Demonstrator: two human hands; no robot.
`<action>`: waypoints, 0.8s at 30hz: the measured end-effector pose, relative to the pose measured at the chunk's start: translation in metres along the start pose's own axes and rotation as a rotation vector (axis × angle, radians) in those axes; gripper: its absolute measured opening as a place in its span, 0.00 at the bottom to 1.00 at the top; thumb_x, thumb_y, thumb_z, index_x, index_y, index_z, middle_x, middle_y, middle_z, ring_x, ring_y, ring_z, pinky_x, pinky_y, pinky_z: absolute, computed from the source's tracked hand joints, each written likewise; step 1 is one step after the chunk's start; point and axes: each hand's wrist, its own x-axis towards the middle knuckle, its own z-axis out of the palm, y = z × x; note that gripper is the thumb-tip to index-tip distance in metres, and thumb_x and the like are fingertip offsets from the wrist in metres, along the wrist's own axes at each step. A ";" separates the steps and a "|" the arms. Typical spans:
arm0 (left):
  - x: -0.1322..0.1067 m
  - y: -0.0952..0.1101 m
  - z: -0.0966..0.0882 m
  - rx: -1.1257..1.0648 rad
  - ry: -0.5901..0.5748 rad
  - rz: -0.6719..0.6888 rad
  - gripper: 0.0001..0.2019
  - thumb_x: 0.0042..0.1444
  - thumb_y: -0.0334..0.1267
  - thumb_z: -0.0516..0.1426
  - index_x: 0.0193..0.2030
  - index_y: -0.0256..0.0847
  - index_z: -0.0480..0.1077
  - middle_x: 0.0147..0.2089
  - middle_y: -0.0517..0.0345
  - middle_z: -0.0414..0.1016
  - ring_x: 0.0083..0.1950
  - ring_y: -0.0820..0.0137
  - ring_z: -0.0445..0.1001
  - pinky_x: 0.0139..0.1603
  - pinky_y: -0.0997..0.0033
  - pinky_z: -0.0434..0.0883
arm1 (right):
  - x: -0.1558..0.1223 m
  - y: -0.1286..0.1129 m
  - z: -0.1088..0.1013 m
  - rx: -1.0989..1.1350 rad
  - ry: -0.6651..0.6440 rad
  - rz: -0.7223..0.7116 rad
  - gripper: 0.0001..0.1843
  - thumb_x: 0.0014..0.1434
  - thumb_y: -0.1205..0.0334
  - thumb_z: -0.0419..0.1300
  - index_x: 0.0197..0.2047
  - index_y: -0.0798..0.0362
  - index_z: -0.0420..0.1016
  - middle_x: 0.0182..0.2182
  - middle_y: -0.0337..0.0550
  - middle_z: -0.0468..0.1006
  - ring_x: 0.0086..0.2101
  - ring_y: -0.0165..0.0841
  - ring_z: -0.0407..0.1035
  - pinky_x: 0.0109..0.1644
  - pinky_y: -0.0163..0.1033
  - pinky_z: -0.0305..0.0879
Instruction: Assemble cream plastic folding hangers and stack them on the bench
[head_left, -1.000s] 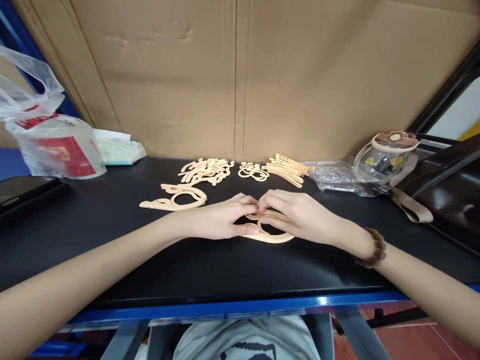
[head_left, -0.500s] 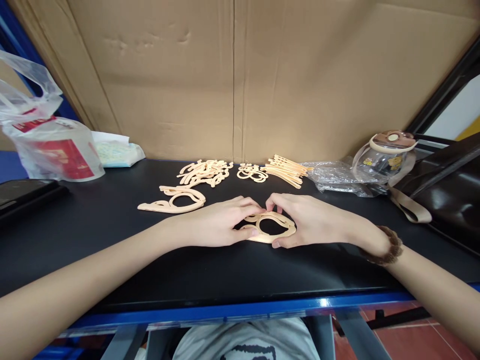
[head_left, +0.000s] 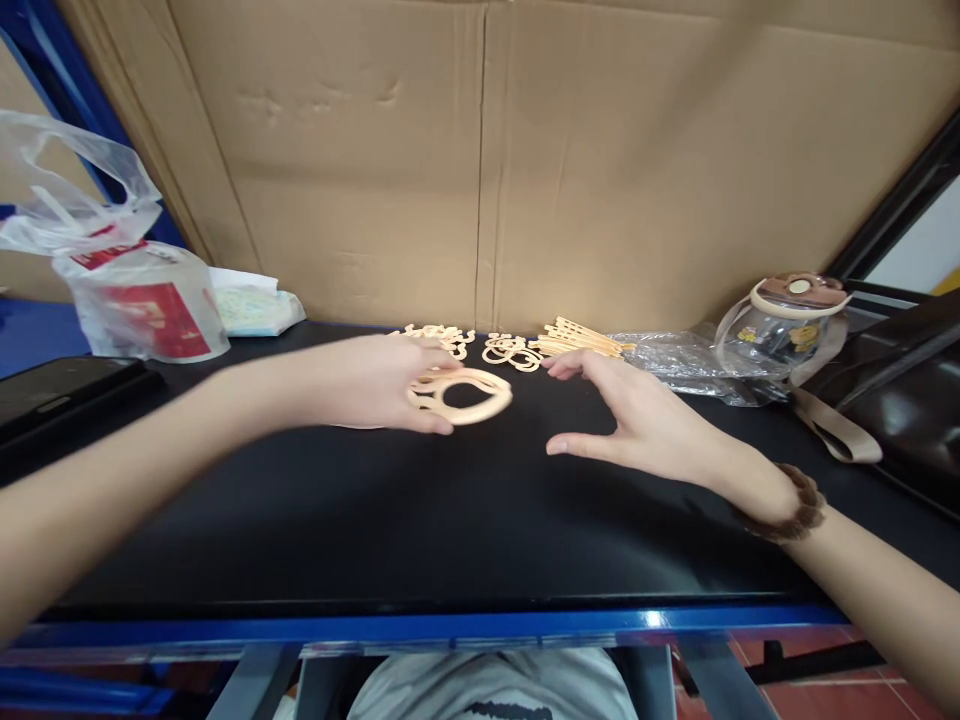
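My left hand (head_left: 360,385) is closed on a beige plastic folding clothes hanger (head_left: 495,405), lifted off the table. The hanger's rounded, looped end points right, and my fingers cover its other end. My right hand (head_left: 637,410) is empty, thumb and fingers spread apart, a short way to the right of the hanger. Behind my left hand lies a pile of curved beige pieces (head_left: 442,338), partly covered. Beige hooks (head_left: 514,352) lie in the middle, beside a stack of long beige strips (head_left: 581,338). Another folded hanger on the table is almost wholly hidden by my left hand.
A clear plastic wrapper (head_left: 675,360) and a transparent lidded jar (head_left: 787,325) stand at the right, near a dark bag (head_left: 900,380). To the left are a phone (head_left: 67,385), a bagged container (head_left: 150,300) and a tissue pack (head_left: 259,305). Cardboard (head_left: 360,180) rises behind.
My left hand has carried the hanger up and to the left. My right hand has let go of it and opened. The view has shifted slightly.
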 end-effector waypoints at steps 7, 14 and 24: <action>-0.025 -0.056 -0.009 0.004 -0.164 -0.206 0.29 0.52 0.50 0.57 0.58 0.36 0.64 0.54 0.49 0.71 0.48 0.60 0.70 0.46 0.68 0.64 | -0.002 0.011 0.020 0.001 -0.278 -0.066 0.21 0.63 0.46 0.53 0.51 0.51 0.69 0.50 0.49 0.71 0.50 0.42 0.67 0.54 0.50 0.65; -0.029 -0.054 -0.004 -0.014 -0.227 -0.162 0.26 0.51 0.39 0.55 0.59 0.38 0.64 0.54 0.52 0.69 0.51 0.62 0.68 0.50 0.68 0.64 | -0.003 0.012 0.024 0.052 -0.353 -0.037 0.24 0.64 0.44 0.49 0.54 0.51 0.68 0.52 0.49 0.69 0.51 0.41 0.65 0.56 0.50 0.63; -0.020 -0.069 0.006 -0.004 -0.242 -0.151 0.33 0.44 0.45 0.59 0.60 0.40 0.65 0.59 0.46 0.66 0.58 0.54 0.64 0.57 0.61 0.61 | -0.004 0.011 0.023 0.051 -0.349 -0.050 0.23 0.64 0.46 0.49 0.54 0.51 0.68 0.51 0.49 0.70 0.52 0.41 0.65 0.56 0.51 0.63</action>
